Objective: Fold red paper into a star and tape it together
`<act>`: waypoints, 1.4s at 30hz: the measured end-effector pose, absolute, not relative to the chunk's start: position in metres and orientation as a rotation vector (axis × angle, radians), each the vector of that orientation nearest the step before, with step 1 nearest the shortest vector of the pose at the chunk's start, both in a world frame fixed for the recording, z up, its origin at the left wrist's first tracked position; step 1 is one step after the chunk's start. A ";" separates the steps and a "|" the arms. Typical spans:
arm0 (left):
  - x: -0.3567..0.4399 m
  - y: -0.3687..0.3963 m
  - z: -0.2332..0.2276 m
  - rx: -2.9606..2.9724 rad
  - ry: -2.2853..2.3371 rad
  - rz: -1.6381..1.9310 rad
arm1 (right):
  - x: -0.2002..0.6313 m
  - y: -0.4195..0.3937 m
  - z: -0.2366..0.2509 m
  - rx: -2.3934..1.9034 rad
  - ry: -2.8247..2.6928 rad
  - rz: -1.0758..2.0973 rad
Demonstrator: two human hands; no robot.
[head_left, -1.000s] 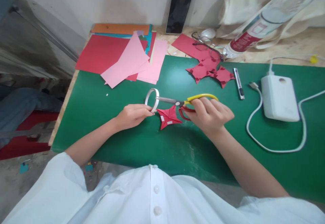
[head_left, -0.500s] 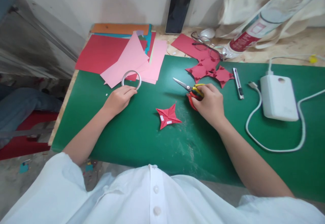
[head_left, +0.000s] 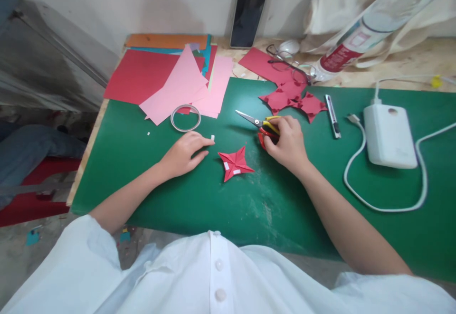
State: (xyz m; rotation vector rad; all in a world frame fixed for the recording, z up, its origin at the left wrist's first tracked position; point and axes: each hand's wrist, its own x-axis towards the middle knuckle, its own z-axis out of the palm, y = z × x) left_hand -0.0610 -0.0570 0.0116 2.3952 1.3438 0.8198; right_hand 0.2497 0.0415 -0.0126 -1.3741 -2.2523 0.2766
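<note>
A folded red paper star [head_left: 235, 163] with small white tape pieces on it lies on the green cutting mat [head_left: 199, 200]. My left hand [head_left: 183, 154] rests on the mat just left of the star, with a tiny white tape piece [head_left: 213, 137] stuck at a fingertip. A white tape roll [head_left: 185, 117] lies flat behind that hand. My right hand [head_left: 287, 142] sits to the star's right, fingers on the yellow and red handles of the scissors [head_left: 258, 123], whose blades lie on the mat pointing left.
Red and pink paper sheets [head_left: 167, 79] are stacked at the back left. More red folded stars [head_left: 292, 99], a utility knife [head_left: 333, 116], glasses [head_left: 290, 64], a plastic bottle [head_left: 370, 24], and a white power bank [head_left: 390, 136] with cable lie at the right.
My left hand put the tape roll down on the mat and came back toward the star with a bit of tape. My right hand lowered the scissors onto the mat.
</note>
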 end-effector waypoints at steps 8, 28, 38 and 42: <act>-0.029 -0.076 0.014 2.059 1.365 0.782 | 0.245 0.039 -0.009 -1.357 -2.289 0.267; -0.023 -0.077 0.013 2.018 1.343 0.796 | 0.198 -0.030 0.011 -1.004 -2.377 0.144; -0.022 -0.077 0.017 1.801 1.074 1.005 | 0.204 -0.038 0.017 -0.677 -2.310 -0.383; -0.026 -0.074 0.021 1.714 1.023 0.943 | 0.204 -0.038 0.018 -0.588 -2.222 -0.447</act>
